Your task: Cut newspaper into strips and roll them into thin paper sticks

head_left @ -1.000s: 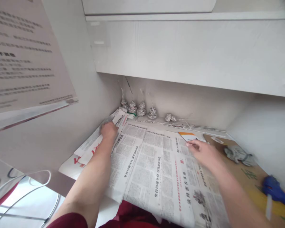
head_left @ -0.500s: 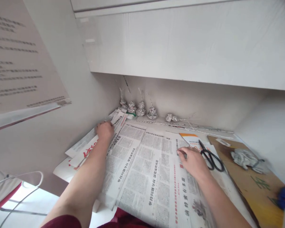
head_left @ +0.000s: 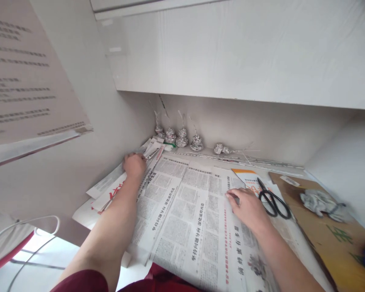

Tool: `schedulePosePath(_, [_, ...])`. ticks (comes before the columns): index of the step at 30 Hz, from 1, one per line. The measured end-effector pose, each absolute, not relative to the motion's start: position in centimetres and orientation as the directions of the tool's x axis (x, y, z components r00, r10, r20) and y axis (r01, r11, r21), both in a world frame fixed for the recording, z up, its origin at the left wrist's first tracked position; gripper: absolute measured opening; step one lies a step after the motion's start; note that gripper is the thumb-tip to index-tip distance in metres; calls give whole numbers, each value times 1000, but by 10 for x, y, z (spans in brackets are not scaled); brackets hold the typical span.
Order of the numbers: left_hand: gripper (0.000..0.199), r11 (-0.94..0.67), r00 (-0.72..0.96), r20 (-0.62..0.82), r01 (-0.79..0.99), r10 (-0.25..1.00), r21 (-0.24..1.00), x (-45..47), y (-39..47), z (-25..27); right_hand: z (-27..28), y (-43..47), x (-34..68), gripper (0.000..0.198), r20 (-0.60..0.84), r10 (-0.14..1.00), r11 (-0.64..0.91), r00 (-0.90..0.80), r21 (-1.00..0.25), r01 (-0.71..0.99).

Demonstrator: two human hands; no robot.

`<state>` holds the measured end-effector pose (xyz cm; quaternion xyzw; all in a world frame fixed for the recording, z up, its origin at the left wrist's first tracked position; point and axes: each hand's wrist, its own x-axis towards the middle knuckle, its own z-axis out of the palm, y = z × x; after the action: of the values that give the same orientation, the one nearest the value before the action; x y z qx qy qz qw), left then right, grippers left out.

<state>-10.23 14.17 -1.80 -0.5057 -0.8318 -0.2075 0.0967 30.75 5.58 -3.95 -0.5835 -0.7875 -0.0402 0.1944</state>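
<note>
Black scissors [head_left: 265, 191] beside R hand [head_left: 247, 207], curled over newsprint [head_left: 184, 219]. L hand [head_left: 134, 164] curled at paper pile [head_left: 109, 192]; from my feed can't tell either's grip

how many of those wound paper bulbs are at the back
5: four upright bulbs in a row at the back left, one bulb lying to their right. Others may be hidden.

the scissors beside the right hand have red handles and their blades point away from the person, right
Not quite: the scissors beside the right hand have black handles, not red, as the head view shows; their blades do point away.
</note>
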Motion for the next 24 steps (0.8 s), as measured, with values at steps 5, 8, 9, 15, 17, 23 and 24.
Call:
schedulePosePath(5, [33,413,-481,347,874,805,254,-101,143,-18,-41,57,308,25,348,906,314,-243,-164,935])
schedulePosePath(8, [35,407,-473,328,878,818,252,-102,145,-21,-40,56,307,25,344,909,306,-235,-168,937])
schedulePosePath(9, [37,399,-464,327,882,823,249,-102,145,-22,-40,56,307,25,344,909,304,-234,-166,938])
schedulePosePath(15, [27,285,-360,386,928,850,239,-90,141,-17,-38,56,306,24,337,912,297,-233,-152,943])
schedulePosePath(17, [25,224,-308,414,944,857,241,-82,140,-14,-38,56,306,23,341,910,301,-236,-153,941])
schedulePosePath(23, [25,100,-197,336,953,921,285,-61,140,-17,-39,58,306,21,355,906,307,-232,-172,936])
schedulePosePath(24, [25,109,-208,319,947,925,302,-60,139,-18,-40,58,306,21,359,903,311,-234,-174,934])
